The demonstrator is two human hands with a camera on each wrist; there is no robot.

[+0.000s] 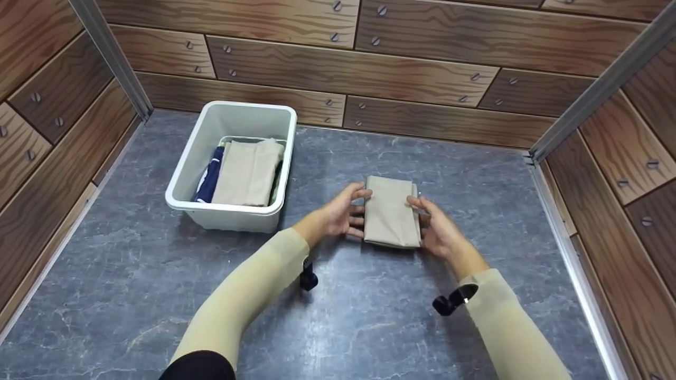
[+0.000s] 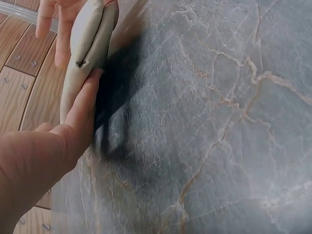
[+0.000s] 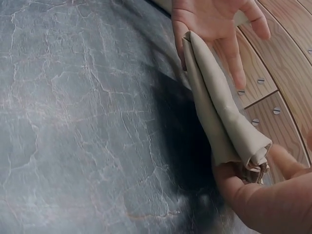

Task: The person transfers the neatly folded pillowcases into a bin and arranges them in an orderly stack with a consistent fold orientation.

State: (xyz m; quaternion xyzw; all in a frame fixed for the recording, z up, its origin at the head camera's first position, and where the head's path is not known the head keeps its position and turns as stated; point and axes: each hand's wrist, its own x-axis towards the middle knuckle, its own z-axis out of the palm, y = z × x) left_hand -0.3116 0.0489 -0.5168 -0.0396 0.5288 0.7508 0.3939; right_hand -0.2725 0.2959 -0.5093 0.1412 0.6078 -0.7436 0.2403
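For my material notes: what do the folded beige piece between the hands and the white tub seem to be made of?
Folded beige cloth piece: likely woven fabric, matte; it creases softly and its layers bulge at the fold. White rectangular tub: probably moulded plastic, smooth with a slight sheen and a rolled rim.

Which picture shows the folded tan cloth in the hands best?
The head view: the whole folded tan cloth shows there, between the left hand and right hand, over the grey table. The wrist views show only its folded edges up close.
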